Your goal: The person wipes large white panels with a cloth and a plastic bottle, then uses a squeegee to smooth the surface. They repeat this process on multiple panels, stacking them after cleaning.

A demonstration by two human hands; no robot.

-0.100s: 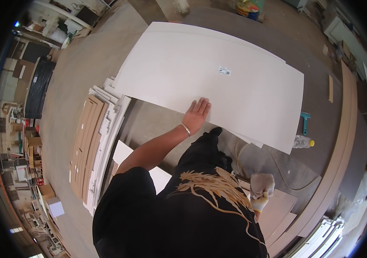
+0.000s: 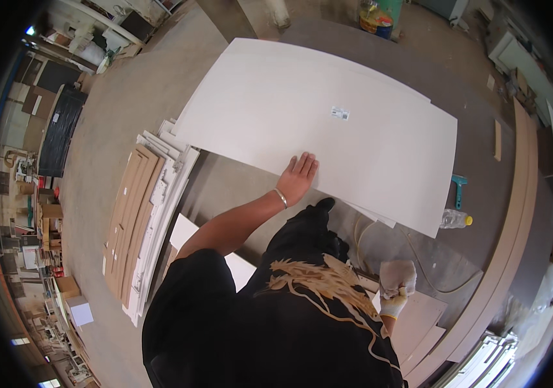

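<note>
Head view, left hand point(image 2: 299, 176): bare, fingers spread flat, palm pressed on the near edge of the large white board point(image 2: 315, 116); holding nothing
Head view, board: lies flat on the dark worktable point(image 2: 483, 187), over a second white sheet
Head view, right hand point(image 2: 396, 281): gloved, closed into a fist down by the waist; contents cannot be told
Head view, nearby: plastic bottle point(image 2: 454, 220) just right of the board; stacked panels point(image 2: 143, 213) to the left
</note>
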